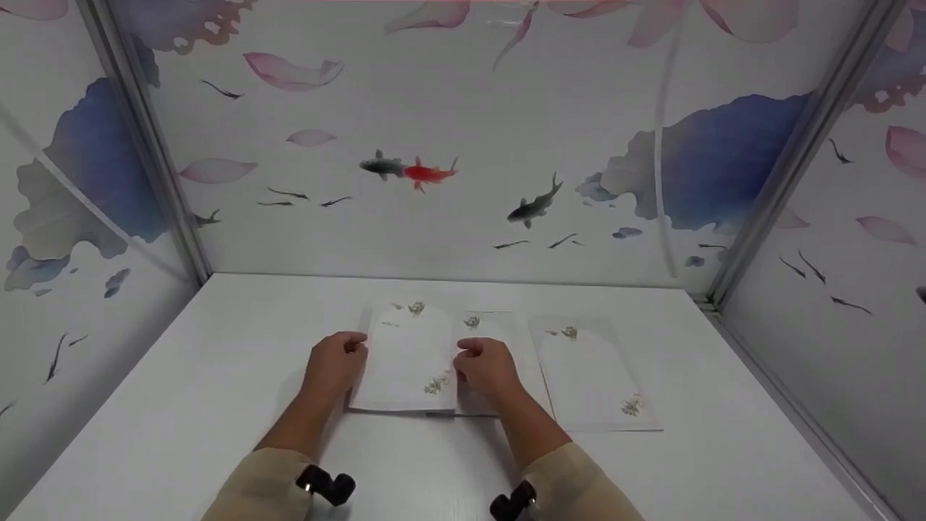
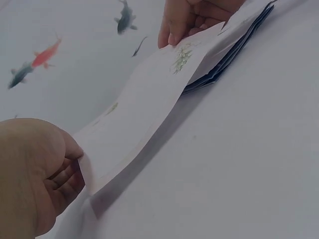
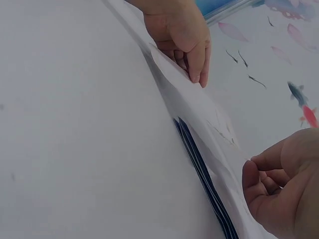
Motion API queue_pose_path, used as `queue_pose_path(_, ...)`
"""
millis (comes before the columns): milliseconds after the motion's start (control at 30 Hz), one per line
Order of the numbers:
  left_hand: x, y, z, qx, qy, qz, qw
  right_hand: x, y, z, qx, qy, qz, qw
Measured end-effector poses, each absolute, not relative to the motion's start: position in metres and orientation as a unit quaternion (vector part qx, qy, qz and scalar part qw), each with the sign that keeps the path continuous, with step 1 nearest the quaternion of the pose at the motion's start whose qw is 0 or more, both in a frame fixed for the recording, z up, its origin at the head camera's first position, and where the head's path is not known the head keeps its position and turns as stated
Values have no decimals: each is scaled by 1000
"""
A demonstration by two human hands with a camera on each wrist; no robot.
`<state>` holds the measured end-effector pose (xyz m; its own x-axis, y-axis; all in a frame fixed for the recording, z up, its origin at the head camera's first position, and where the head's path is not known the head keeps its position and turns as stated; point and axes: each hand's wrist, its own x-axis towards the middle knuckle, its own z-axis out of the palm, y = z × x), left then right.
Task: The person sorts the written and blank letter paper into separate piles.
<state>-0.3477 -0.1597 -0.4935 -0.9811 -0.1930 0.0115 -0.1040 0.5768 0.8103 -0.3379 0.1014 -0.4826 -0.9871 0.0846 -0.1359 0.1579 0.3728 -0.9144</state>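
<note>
A white sheet of paper with small green-and-gold floral prints is held slightly raised above the white table. At its left edge, my left hand pinches the paper between thumb and fingers. My right hand pinches the opposite edge. In the left wrist view the sheet bows a little between the two hands. Underneath it lies something thin with several dark blue layered edges; these dark layers also show in the right wrist view. Most of that item is hidden by the paper.
A second printed sheet lies partly behind my right hand and forearm. Farther right, another printed sheet lies flat on the table. White panels painted with fish and petals stand around the back and sides.
</note>
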Motion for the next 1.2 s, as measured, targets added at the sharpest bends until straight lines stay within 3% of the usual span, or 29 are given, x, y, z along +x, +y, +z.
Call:
queue_pose_path(500, -335, -212, -493, 116, -885, -449, 25, -329, 60, -480, 27, 796, -600, 78)
queue_pose_path(933, -333, -222, -497, 121, -906, -404, 41, -328, 56, -487, -13, 806, -576, 136)
queue_pose_path(1200, -334, -226, -499, 96, -929, -353, 56, -325, 61, -488, -44, 802, -579, 139)
